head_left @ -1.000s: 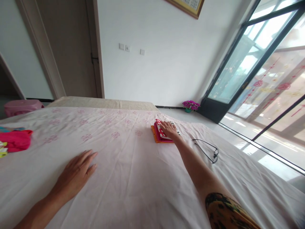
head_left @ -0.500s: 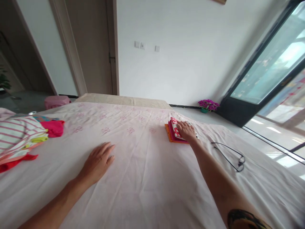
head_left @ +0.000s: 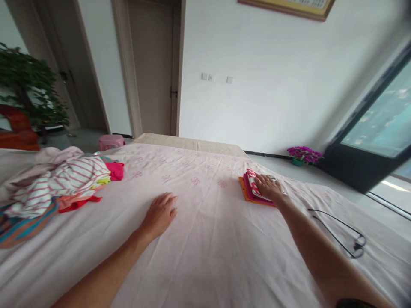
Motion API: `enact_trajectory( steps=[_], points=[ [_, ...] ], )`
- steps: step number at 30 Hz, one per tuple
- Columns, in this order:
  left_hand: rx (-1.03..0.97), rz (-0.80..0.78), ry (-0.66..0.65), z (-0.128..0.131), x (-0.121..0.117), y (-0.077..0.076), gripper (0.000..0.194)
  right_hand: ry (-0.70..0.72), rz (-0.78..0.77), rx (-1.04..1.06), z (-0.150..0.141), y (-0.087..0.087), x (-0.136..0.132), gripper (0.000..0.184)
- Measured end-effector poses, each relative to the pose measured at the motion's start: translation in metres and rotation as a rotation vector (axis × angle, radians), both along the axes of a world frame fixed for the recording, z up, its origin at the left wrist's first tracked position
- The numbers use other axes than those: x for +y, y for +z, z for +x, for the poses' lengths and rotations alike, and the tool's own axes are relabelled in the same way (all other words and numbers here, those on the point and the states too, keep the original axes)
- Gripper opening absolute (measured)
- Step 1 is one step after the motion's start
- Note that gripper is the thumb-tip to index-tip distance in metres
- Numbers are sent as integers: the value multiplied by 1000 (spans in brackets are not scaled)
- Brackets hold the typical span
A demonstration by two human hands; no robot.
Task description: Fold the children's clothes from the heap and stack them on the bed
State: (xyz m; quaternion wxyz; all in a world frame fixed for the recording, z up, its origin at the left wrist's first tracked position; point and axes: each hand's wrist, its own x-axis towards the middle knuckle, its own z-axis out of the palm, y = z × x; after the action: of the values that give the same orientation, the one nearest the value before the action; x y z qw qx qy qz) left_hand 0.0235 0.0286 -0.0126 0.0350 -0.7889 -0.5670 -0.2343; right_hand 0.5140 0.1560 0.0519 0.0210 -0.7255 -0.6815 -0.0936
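Note:
My right hand [head_left: 269, 187] lies flat, fingers stretched out, on top of a small stack of folded clothes [head_left: 253, 188]. The stack's top piece is white and red, with deep pink and orange layers showing below it. My left hand [head_left: 161, 214] rests open on the pale pink bedsheet [head_left: 205, 244], with nothing in it. Over to the left is a loose heap of clothes [head_left: 70, 177], with a striped white piece on top and red, yellow and blue ones around it.
A pair of glasses [head_left: 345, 235] lies unfolded on the sheet, right of my right forearm. Beyond the bed stand a pink stool [head_left: 111, 142], a pot of purple flowers [head_left: 304, 155] and a leafy plant [head_left: 30, 81]. A white wall [head_left: 237, 111] rises past the far edge.
The view has turned left and up, so more of the clothes heap, the plant and a picture frame show. Both hands appear to stay in place, the right one on the stack.

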Motion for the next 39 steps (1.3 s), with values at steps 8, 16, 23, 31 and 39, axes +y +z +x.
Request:
enact_trajectory(
  steps=[8, 16, 23, 31, 39],
  points=[
    [-58, -39, 32, 2, -3, 10, 41, 106, 356, -61, -97, 17, -40, 45],
    [-55, 47, 286, -60, -3, 20, 45, 322, -20, 159, -210, -36, -129, 53],
    [142, 231, 807, -215, -18, 46, 39, 271, 2, 170, -220, -48, -135, 50],
    [-347, 203, 892, -255, -20, 84, 32, 291, 51, 193, -221, -45, -137, 47],
    [-575, 262, 482, -129, -17, 109, 36, 276, 42, 228, -218, -45, -135, 47]
  ],
)
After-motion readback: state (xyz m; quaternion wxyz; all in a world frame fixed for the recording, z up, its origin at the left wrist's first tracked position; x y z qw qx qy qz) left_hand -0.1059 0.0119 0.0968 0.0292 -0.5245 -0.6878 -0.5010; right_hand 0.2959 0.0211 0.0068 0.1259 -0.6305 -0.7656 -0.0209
